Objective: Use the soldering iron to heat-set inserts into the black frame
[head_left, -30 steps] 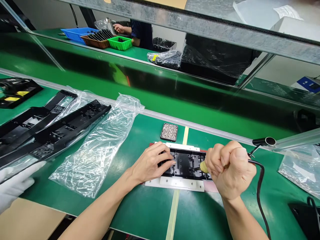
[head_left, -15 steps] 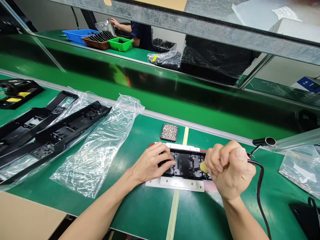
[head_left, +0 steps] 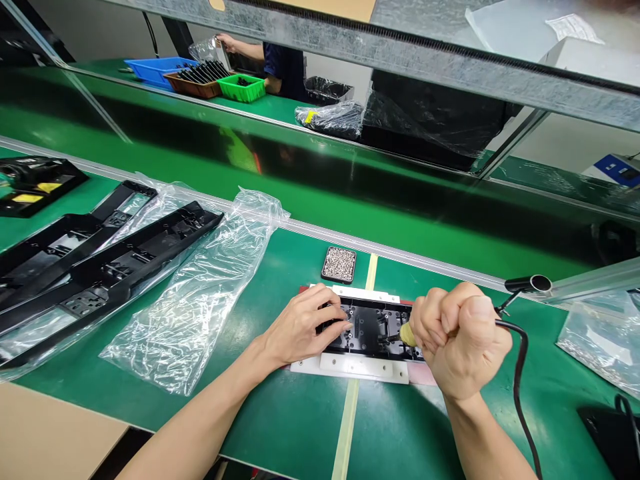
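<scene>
A black plastic housing (head_left: 367,327) with small posts and ribs lies in a white fixture (head_left: 360,366). My left hand (head_left: 305,323) rests over its left end, fingers bent, with thumb and forefinger tips on or just above the inner face. Closed in a fist, my right hand (head_left: 460,337) grips a slim corded tool that looks like a soldering iron (head_left: 407,335). Its yellowish grip shows below the fist, and its dark tip points into the housing. Most of the tool is hidden by my fingers. Behind the fixture sits a small black tray of tiny metal parts (head_left: 339,265).
Long black plastic parts (head_left: 120,273) lie on clear plastic bags (head_left: 195,300) at left. A metal tube holder (head_left: 530,285) stands right of my fist, near the tool's black cord (head_left: 520,387). Across the divider, a person (head_left: 283,70) sits near coloured bins (head_left: 243,89).
Both hands, the tool and the housing keep the same position. Across the divider, the other person's raised hand has shifted slightly.
</scene>
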The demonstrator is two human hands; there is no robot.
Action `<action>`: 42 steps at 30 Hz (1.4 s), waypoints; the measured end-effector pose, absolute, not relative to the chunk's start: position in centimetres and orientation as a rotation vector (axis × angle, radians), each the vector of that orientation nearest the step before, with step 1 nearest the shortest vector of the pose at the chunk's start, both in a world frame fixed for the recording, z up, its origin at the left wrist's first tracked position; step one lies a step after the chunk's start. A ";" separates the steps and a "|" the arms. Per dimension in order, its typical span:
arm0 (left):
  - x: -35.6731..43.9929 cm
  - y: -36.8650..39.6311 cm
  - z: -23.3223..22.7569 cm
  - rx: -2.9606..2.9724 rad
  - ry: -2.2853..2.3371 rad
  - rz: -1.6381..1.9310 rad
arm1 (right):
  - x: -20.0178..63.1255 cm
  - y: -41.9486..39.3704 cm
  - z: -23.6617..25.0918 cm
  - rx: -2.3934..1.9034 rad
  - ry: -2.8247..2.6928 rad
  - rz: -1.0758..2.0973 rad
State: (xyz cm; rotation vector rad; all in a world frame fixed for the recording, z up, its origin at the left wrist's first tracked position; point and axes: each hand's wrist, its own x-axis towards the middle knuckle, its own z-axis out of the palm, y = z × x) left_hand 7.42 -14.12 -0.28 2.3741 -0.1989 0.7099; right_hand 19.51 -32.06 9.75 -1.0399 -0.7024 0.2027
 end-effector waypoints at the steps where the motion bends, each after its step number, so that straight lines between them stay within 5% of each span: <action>1: 7.4 -14.1 -0.3 2.375 -0.198 0.710 | 19.5 -32.1 9.8 -1.042 -0.703 0.200; 42: 7.3 -14.2 -0.2 2.337 -0.193 0.694 | 21.3 -33.8 11.4 -1.025 -0.760 0.414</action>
